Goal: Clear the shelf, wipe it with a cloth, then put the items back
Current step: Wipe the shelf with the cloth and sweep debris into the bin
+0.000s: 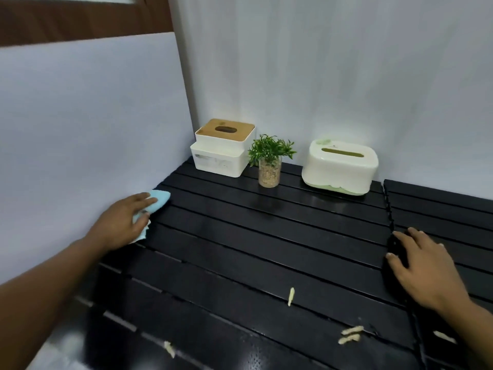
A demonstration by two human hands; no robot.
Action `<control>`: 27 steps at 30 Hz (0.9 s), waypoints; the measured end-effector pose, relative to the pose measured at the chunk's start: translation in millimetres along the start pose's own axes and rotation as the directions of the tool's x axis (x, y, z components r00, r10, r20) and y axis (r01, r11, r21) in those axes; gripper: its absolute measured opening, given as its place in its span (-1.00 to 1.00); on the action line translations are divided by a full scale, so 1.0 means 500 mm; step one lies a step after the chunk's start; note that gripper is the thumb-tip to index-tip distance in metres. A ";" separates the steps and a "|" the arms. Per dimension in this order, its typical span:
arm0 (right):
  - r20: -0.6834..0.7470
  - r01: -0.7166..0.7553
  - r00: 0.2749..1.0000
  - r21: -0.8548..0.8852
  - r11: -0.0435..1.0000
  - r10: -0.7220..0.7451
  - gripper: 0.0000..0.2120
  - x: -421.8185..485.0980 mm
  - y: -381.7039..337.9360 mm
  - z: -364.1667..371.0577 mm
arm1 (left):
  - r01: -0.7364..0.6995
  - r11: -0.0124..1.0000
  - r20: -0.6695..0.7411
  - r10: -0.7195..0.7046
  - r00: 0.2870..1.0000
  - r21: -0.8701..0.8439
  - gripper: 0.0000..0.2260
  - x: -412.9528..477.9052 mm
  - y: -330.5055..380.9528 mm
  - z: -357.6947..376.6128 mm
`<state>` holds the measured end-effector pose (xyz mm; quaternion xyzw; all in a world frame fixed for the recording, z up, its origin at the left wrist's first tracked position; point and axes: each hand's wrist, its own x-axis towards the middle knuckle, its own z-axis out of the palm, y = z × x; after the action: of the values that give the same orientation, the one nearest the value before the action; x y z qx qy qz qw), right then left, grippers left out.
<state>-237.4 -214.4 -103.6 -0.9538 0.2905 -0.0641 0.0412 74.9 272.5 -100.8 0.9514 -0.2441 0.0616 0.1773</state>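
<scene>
I see the left hand (pixel 120 222) pressing a light blue cloth (pixel 157 202) flat on the black slatted shelf (pixel 240 236) by the left wall, fingers (pixel 145 202) spread over it, crumpled edge poking out. The right hand (pixel 421 265) rests open, palm down, on the shelf, holding nothing.

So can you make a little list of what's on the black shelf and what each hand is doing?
shelf: black slatted surface
left hand: pressing a blue cloth at the shelf's left edge
right hand: flat on the shelf, holding nothing
at back: tissue box with wooden lid, small plant in a jar, white and green tissue box
mess: pale scraps near front
</scene>
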 end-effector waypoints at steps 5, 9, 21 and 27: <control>0.075 0.186 0.979 0.063 0.981 -0.190 -0.50 0.011 -0.063 -0.003 | 0.060 0.994 -0.011 -0.062 0.998 -0.090 -0.67 -0.012 0.027 0.035; 0.107 0.238 0.960 0.178 0.955 -0.259 -0.50 0.018 -0.171 0.011 | -0.066 0.991 0.007 0.067 0.998 -0.113 -0.68 -0.064 0.104 0.053; 0.175 0.384 0.868 0.354 0.853 -0.464 -0.54 -0.009 -0.346 -0.002 | -0.255 0.892 -0.068 0.248 0.966 -0.375 -0.62 -0.130 0.199 0.025; 0.193 0.499 0.803 0.300 0.813 -0.564 -0.42 -0.032 -0.480 0.014 | -0.066 0.996 0.014 0.067 0.998 -0.057 -0.60 -0.178 -0.049 -0.051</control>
<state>-118.0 -6.4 -84.1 -0.9845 -0.0084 0.0253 0.1733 8.4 341.0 -102.7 0.9378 -0.2787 0.0532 0.2000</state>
